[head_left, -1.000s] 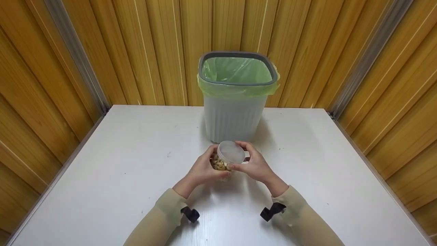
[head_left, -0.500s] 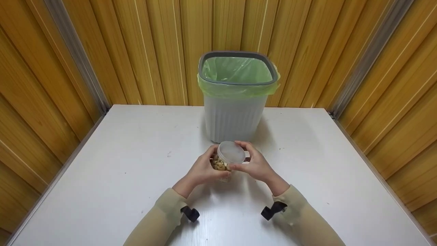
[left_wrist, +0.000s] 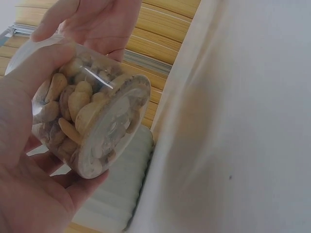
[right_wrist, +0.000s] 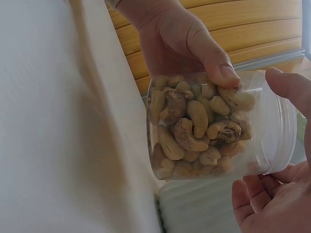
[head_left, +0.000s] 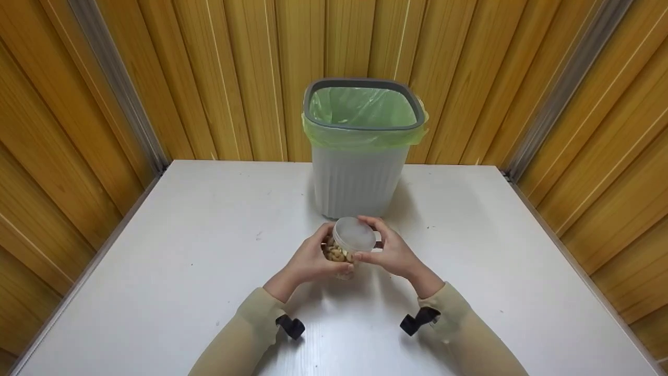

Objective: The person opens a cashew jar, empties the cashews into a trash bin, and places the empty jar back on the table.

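Note:
A clear plastic jar (right_wrist: 194, 128) of cashews is held tilted above the white table, its translucent lid (head_left: 355, 234) seated on the rim. My left hand (head_left: 310, 259) grips the jar's body, thumb on one side and fingers round the other. At the lid, my right hand (head_left: 391, 253) holds the edge between thumb and fingers. Cashews (left_wrist: 80, 104) fill much of the jar, and its base faces the camera in the left wrist view. Parts of both hands' fingers are hidden behind the jar in the head view.
Just beyond the hands stands a white ribbed trash bin (head_left: 360, 177) with a grey rim and a green liner bag (head_left: 365, 138). The white table (head_left: 209, 219) spreads around it, with wood-patterned walls (head_left: 250, 78) at the back and sides.
The jar and lid have shifted very slightly toward me and to the right. My right thumb has slid a little rightward along the lid's edge. The bin has stayed put.

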`<move>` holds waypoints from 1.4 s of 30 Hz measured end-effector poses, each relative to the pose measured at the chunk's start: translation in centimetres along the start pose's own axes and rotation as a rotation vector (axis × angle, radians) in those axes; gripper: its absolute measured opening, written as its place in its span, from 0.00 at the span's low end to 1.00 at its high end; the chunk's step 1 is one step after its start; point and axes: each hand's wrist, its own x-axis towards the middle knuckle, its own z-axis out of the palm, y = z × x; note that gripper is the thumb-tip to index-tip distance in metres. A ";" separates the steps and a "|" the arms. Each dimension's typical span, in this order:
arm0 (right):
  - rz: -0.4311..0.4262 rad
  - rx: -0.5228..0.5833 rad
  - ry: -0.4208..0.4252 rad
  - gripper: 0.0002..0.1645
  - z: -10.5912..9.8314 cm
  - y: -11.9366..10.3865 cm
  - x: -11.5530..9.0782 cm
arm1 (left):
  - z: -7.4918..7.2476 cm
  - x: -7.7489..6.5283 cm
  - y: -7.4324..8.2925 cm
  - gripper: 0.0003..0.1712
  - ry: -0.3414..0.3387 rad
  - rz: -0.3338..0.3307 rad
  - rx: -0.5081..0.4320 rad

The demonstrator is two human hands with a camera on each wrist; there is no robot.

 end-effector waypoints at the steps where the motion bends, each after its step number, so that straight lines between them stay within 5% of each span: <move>1: 0.001 0.004 -0.004 0.51 0.0 0.0 0.0 | 0.0 0.0 -0.1 0.49 -0.002 0.001 -0.002; 11: 0.023 -0.012 -0.035 0.56 -0.1 -0.2 -0.2 | 0.0 0.0 0.0 0.49 0.007 -0.014 0.003; 19: 0.161 -0.018 0.086 0.53 0.8 -0.9 0.1 | 0.1 0.0 0.1 0.48 0.037 -0.022 0.006; 42: 0.103 -0.009 0.076 0.50 0.6 -0.7 0.1 | -0.1 0.1 0.0 0.50 0.020 -0.021 0.013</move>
